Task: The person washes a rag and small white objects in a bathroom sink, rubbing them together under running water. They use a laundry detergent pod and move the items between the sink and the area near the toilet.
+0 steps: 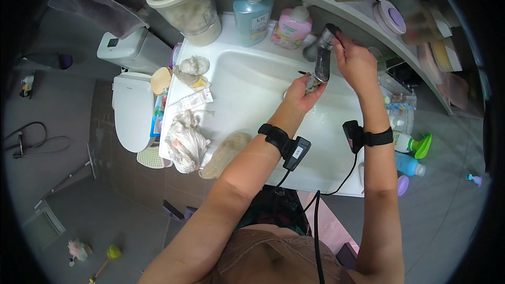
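A chrome faucet (322,66) stands at the back of the white washbasin (247,81). My right hand (357,66) reaches its top, with the fingers closed on the lever. Just beneath the spout is my left hand (301,96), its fingers curled around a small crumpled greyish thing (313,82) whose kind I cannot make out. A thin dark tip pokes out beside the left fingers. Wet drops dot the basin near that hand.
A blue pump bottle (253,18), a pink pump bottle (292,27) and a lidded tub (189,16) line the back rim. Left on the counter lie a white plastic bag (187,142), a tube (193,100) and a beige cloth (227,152). A loaded shelf (336,8) overhangs the faucet.
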Available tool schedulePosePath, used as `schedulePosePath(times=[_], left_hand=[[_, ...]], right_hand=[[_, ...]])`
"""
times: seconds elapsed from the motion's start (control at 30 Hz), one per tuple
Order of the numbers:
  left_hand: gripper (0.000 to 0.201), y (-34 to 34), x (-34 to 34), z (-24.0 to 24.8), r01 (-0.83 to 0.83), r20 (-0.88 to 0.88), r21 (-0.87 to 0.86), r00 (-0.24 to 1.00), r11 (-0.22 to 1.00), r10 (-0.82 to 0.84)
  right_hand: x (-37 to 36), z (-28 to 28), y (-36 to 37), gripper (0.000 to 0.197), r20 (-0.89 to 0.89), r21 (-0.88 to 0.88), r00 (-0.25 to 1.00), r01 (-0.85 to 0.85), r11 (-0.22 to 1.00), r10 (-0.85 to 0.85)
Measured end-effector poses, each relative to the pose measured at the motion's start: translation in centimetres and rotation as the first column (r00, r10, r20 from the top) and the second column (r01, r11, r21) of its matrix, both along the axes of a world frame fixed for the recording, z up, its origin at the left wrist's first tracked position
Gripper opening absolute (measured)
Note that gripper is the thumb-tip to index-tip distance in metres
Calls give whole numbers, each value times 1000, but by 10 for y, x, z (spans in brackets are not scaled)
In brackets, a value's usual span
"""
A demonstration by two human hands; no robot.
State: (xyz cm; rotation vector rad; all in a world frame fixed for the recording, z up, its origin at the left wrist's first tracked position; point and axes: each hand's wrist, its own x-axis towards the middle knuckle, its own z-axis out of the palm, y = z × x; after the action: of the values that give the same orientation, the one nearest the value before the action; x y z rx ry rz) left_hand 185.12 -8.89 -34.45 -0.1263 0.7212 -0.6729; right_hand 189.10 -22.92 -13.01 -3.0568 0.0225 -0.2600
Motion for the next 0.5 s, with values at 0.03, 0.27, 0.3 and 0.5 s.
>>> schedulePosePath(times=[0.03, 0.27, 0.3, 0.5], left_hand=[[21, -5, -2, 1, 4, -29, 24, 1000, 1000, -4], [16, 10, -18, -61, -76, 60, -93, 995, 993, 82], [16, 12, -17, -68, -87, 119, -120, 988, 989, 102], [16, 39, -27, -44, 73, 85, 59, 993, 996, -78]], right_hand=[[0, 3, -6, 48, -8, 6, 1000, 1, 1000, 0], [2, 5, 19, 46, 9, 114, 999, -37, 993, 36], [3, 7, 25, 46, 15, 126, 998, -57, 990, 56], [-15, -3, 31, 49, 49, 105, 998, -47, 993, 42]])
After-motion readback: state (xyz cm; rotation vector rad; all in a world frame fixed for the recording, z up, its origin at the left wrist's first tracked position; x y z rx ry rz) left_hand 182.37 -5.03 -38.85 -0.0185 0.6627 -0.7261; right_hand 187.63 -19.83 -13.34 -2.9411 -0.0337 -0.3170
